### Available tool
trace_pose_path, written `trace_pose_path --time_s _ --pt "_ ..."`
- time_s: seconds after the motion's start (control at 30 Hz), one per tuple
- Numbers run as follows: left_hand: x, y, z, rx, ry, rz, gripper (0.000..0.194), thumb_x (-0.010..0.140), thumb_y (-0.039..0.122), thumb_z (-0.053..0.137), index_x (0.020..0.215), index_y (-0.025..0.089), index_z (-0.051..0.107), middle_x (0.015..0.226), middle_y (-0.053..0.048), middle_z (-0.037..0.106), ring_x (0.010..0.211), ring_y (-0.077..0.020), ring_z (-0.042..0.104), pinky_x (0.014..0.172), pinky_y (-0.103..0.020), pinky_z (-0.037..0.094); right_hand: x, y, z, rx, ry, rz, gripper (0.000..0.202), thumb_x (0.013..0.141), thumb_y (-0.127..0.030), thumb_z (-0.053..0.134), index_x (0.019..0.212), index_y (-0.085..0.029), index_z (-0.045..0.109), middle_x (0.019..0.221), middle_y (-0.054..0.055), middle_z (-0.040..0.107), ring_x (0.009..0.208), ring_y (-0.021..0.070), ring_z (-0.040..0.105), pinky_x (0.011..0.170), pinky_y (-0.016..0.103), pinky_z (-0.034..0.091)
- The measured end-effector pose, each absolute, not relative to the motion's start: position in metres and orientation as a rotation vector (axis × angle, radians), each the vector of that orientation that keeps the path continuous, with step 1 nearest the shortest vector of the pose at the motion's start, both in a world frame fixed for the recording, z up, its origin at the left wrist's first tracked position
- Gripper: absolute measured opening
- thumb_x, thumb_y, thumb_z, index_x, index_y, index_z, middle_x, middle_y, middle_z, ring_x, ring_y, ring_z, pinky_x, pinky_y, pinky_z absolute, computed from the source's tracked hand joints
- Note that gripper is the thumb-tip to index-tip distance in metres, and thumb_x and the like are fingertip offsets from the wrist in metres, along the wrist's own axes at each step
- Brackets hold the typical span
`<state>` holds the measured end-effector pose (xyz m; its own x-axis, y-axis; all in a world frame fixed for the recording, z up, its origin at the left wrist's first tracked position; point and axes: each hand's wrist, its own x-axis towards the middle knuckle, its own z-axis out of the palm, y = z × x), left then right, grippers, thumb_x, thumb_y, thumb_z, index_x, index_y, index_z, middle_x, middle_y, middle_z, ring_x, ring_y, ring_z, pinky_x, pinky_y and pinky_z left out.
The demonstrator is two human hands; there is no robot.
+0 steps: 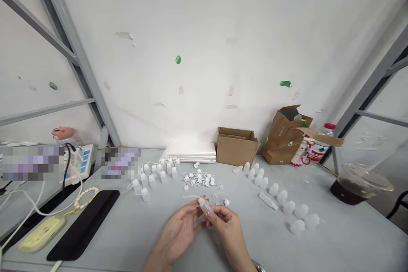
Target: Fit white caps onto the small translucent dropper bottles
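Observation:
In front of me, a small translucent squeeze bottle (206, 209) is tilted, its white cap and thin strap at the upper left end. My right hand (227, 223) pinches the bottle's body between thumb and fingers. The fingertips of my left hand (180, 227) close around the capped end, partly hidden behind it. Just beyond lies a pile of loose white caps (202, 178) with straps. A few more caps (226, 202) are close to my right fingers. Several capped bottles (152, 180) stand to the left, and a row of uncapped bottles (282, 196) runs along the right.
A cardboard box (237, 146) and a white stack (191, 152) sit against the wall. A brown paper bag (282, 140) and a dark drink cup (353, 187) are at right. At left lie a black pad (84, 223), a yellow case (43, 233) and a power strip (81, 161) with cables.

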<state>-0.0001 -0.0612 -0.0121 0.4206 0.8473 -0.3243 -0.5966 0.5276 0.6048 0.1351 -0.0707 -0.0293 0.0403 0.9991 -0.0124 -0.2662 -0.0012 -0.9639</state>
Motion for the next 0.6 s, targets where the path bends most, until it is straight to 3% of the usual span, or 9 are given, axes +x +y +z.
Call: trace_pose_path --time_s 0.3,0.6 --pt "-0.0003 -0.0602 -0.0158 0.474 0.638 0.953 0.022 0.076 0.018 0.05 0.089 0.017 0.068 0.099 -0.008 0.062 0.105 -0.0232 0.05 0.088 -0.036 0.037 0.1345 -0.0715 -0.0293 -1.035 -0.963 1.299 0.027 0.058 -0.04 0.075 0.063 -0.015 0.07 0.052 0.002 0.063 0.051 0.0129 0.052 0.053 0.024 0.044" --pt "0.0041 -0.0569 -0.0128 0.396 0.596 0.94 0.02 0.08 0.017 0.048 0.084 0.015 0.067 0.087 -0.005 0.061 0.084 -0.0163 0.054 0.08 -0.032 0.039 0.1338 -0.0712 -0.0308 -1.003 -0.935 1.333 0.025 0.06 -0.039 0.075 0.064 -0.014 0.069 0.052 0.0 0.061 0.051 0.0114 0.052 0.054 0.022 0.043"
